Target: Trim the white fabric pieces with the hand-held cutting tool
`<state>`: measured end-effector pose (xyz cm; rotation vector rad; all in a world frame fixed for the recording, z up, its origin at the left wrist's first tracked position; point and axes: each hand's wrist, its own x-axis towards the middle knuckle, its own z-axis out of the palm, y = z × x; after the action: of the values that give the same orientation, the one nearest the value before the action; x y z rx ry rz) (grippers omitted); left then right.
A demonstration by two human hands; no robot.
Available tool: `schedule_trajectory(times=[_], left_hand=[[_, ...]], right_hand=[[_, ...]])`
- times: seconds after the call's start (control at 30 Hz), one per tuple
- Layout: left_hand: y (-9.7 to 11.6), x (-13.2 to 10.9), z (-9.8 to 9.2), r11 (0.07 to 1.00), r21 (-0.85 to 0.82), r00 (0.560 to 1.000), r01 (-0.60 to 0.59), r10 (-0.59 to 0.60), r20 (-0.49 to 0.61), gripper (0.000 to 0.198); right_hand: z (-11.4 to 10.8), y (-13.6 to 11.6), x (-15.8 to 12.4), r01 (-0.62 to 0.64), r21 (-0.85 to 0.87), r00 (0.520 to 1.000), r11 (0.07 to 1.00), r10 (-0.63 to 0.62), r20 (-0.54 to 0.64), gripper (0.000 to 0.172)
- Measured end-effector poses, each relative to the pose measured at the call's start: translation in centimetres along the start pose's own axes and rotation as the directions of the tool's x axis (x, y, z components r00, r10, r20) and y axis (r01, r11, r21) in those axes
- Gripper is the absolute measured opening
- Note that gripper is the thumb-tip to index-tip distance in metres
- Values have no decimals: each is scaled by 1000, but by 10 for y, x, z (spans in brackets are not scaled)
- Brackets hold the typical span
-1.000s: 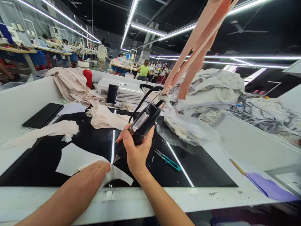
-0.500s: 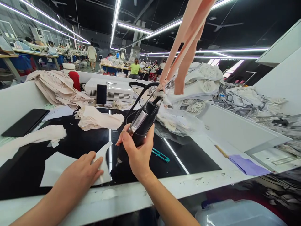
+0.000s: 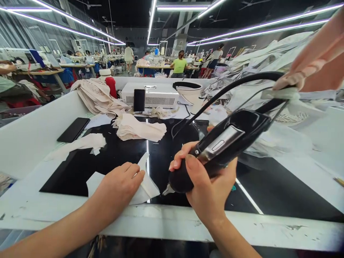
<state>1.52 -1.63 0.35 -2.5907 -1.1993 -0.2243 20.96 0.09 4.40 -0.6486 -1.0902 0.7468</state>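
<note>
My right hand is wrapped round a black handheld ultrasonic cutter, which has a silver switch plate. The tool slants down to the left, its metal tip just off the right corner of a white fabric piece. On that piece rests my left hand, fingers curled together and gripping its folded-up part; the palm hides some of the cloth. A black cable and pink fabric strips run from the cutter's rear end.
Beneath lies a glossy black sheet. Behind are stacked cream pieces, a phone leaning on a white vented box, and a dark tablet at left. White fabric heaps at right. People work at far tables.
The view has swung right and closer. The cutter now tilts more sideways, and its tip is close to the fabric's right corner. My left hand keeps its hold on the piece.
</note>
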Motion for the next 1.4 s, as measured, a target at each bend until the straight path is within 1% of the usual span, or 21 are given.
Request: schedule_trajectory(times=[0.07, 0.13, 0.2, 0.3, 0.37, 0.53, 0.67, 0.83, 1.0, 1.13, 1.27, 1.4], left_hand=[[2, -1, 0, 987, -109, 992, -117, 112, -50, 26], [5, 0, 1, 955, -187, 972, -228, 211, -107, 25], [9, 1, 3, 922, -228, 947, -314, 286, -149, 22], [12, 3, 11, 889, -232, 915, -394, 358, -184, 20], [12, 5, 18, 882, -220, 905, -417, 381, -190, 21], [7, 7, 28, 880, -216, 900, -424, 381, -215, 23], [2, 4, 29, 872, -287, 913, -396, 340, -227, 23], [-3, -2, 29, 864, -362, 934, -349, 289, -211, 26], [-3, -3, 28, 851, -433, 954, -298, 254, -159, 33], [-2, -4, 29, 851, -448, 962, -274, 235, -141, 32], [-2, -7, 31, 861, -428, 961, -275, 239, -137, 33], [-2, -7, 33, 872, -411, 963, -268, 228, -143, 39]], right_hand=[[1, 2, -2, 15, 6, 1000, 1000, -15, -2, 39], [3, 4, -3, 23, 11, 1000, 1000, -23, -8, 39], [4, 6, -3, 25, 12, 1000, 1000, -25, -13, 39], [5, 8, -4, 26, 12, 1000, 1000, -26, -7, 38], [6, 8, -5, 29, 18, 1000, 999, -29, 2, 38], [6, 10, -6, 37, 28, 999, 999, -37, 3, 39], [6, 10, -7, 40, 41, 999, 998, -41, 6, 43], [5, 10, -7, 43, 47, 999, 998, -43, 12, 42], [6, 11, -7, 56, 42, 998, 998, -57, 12, 41], [6, 10, -7, 41, 43, 999, 998, -41, 18, 45], [6, 11, -5, 34, 39, 999, 999, -34, 10, 51], [8, 13, 1, 43, 17, 999, 999, -43, -2, 46]])
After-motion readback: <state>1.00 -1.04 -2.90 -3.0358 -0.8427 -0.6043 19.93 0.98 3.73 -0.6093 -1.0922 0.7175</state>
